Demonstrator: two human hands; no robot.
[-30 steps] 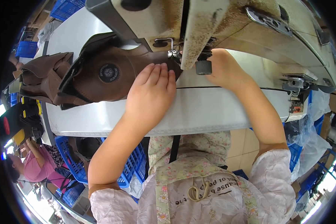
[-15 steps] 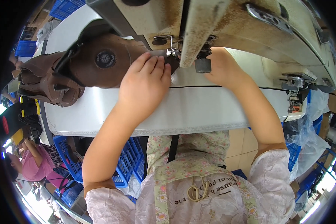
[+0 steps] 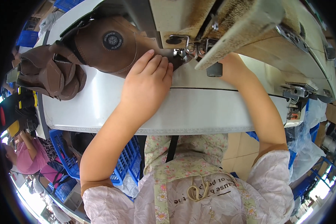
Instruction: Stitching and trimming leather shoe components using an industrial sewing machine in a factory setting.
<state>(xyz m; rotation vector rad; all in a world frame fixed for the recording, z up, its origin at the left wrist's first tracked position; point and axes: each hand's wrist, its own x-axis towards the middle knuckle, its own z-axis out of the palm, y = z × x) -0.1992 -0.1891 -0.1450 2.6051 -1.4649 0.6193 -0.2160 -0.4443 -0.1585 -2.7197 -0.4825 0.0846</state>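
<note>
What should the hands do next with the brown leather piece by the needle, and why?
Probably keep the left hand pressing flat and ease the brown leather piece a little further under the needle area. Its fingertips lie right on the piece's edge beside the presser foot, while the right hand sits mostly hidden behind the machine head.
</note>
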